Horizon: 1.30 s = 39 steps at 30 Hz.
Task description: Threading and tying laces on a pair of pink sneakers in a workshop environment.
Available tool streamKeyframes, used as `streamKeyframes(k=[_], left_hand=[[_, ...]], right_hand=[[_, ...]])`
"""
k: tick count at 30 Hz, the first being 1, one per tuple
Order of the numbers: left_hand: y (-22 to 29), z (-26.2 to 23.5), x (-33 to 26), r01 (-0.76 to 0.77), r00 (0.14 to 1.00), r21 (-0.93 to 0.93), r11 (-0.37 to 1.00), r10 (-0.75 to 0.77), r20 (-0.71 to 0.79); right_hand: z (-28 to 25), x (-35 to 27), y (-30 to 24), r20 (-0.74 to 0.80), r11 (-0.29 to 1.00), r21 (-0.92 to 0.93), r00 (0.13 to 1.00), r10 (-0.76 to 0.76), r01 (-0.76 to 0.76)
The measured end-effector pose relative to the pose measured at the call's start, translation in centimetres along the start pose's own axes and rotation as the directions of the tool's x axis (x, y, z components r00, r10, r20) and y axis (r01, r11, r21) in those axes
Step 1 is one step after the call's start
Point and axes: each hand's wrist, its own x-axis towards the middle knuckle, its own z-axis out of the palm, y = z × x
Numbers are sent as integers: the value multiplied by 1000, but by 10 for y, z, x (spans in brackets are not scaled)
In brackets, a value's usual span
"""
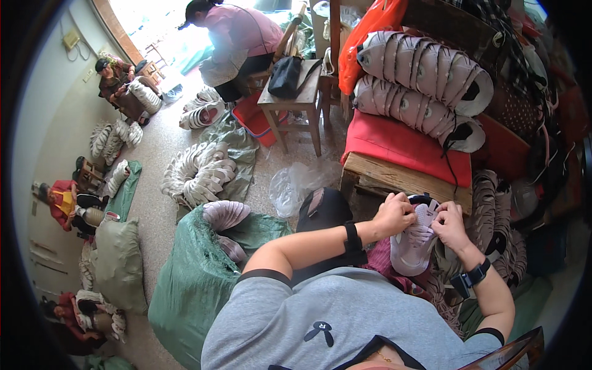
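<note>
A pale lilac and white shoe upper (412,251) lies on my lap over magenta patterned cloth, its toe toward me. My left hand (396,216) is closed in a pinch on its left edge near the collar. On the other side my right hand (451,226) pinches the edge by the lace area. The tongue, with a row of laces across it, shows between my hands. Any lace end or small thing inside my fingertips is too small to make out. Both forearms come up from below, each with a dark band at the wrist.
Stacks of nested lilac shoe uppers (425,68) lie on a red cushion (394,140) on a wooden bench (401,179). A green sack (191,290) of uppers stands at my left. Beyond are white uppers (198,174), a stool (293,98) with a black bag, and several people seated.
</note>
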Motion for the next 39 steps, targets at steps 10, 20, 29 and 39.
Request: streamKeyframes(k=[10,20,29,39], left_hand=[[111,-70,-16,126,900,-794,594,268,344],[101,-69,-11,-70,985,-693,717,162,68],[52,-90,15,56,998,-917,396,17,68],[25,-66,0,147,987,-888,436,-127,102]], right_hand=[[-89,8,-143,-37,675,736,998,-43,57],[-30,23,-89,192,228,960,974,-120,-161],[-37,31,-52,47,122,990,986,157,-67],[-39,2,-25,-5,267,961,968,253,-65]])
